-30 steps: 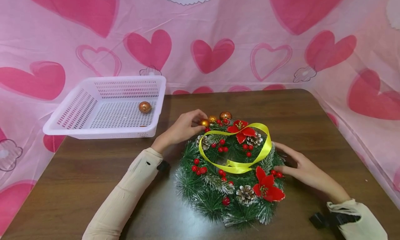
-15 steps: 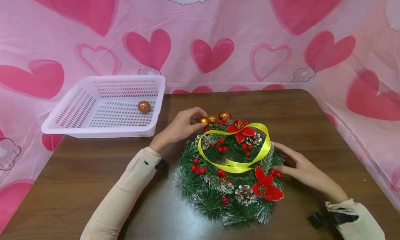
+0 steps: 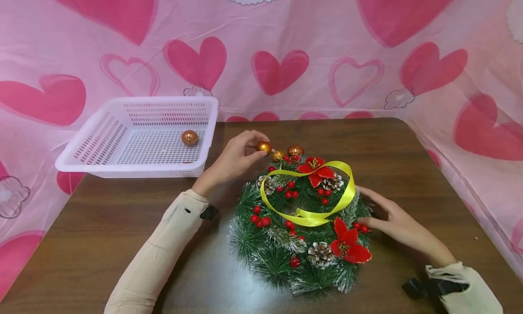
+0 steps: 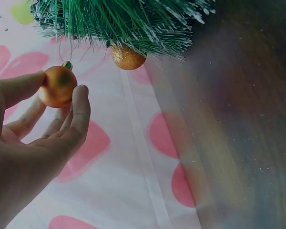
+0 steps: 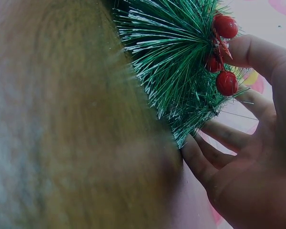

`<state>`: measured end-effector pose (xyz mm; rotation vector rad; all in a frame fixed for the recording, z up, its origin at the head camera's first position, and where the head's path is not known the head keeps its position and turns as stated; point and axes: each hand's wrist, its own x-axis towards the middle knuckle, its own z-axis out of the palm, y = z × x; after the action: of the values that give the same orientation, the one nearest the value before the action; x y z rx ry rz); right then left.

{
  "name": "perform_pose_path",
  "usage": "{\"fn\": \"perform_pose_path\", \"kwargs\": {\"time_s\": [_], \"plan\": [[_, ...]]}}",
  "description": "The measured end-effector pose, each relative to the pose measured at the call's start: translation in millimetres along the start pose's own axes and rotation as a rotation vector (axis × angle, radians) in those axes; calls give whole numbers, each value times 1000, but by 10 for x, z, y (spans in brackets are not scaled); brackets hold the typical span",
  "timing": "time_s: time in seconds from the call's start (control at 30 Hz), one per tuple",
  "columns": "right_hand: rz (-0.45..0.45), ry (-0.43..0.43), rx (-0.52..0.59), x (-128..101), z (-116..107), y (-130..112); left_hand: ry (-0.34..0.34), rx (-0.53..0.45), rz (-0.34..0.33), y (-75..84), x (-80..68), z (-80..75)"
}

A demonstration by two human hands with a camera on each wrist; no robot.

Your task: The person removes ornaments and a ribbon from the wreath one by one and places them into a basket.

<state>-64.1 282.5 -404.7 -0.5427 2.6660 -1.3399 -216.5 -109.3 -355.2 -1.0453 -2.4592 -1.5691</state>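
A green wreath (image 3: 302, 228) with red berries, poinsettias, pine cones and a yellow ribbon (image 3: 310, 214) lies on the brown table (image 3: 102, 223). My left hand (image 3: 234, 162) pinches a small orange bauble (image 3: 263, 147) between thumb and fingers, just off the wreath's far-left edge; the bauble (image 4: 57, 87) shows clearly in the left wrist view. Two more baubles, a glittery one (image 3: 277, 156) and a shiny one (image 3: 295, 150), sit on the wreath's far rim. My right hand (image 3: 392, 221) rests against the wreath's right side, fingers (image 5: 219, 138) spread under the needles.
A white perforated basket (image 3: 102, 146) stands at the table's far left with one orange bauble (image 3: 189, 137) inside. Pink heart-printed cloth (image 3: 278, 55) hangs behind and along both sides of the table.
My left hand has lifted the orange bauble up and away from the wreath's rim, toward the far left. The right hand has stayed on the wreath.
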Motion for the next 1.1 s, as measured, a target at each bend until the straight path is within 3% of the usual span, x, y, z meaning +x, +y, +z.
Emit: {"fn": "perform_pose_path", "kwargs": {"time_s": [0.53,1.1], "plan": [[2,-2,6,-1,6,10,23,5,-35,102,-35,-70],[12,-5,2,-7,-3,-1,86,13,-5,165,-12,-254]]}}
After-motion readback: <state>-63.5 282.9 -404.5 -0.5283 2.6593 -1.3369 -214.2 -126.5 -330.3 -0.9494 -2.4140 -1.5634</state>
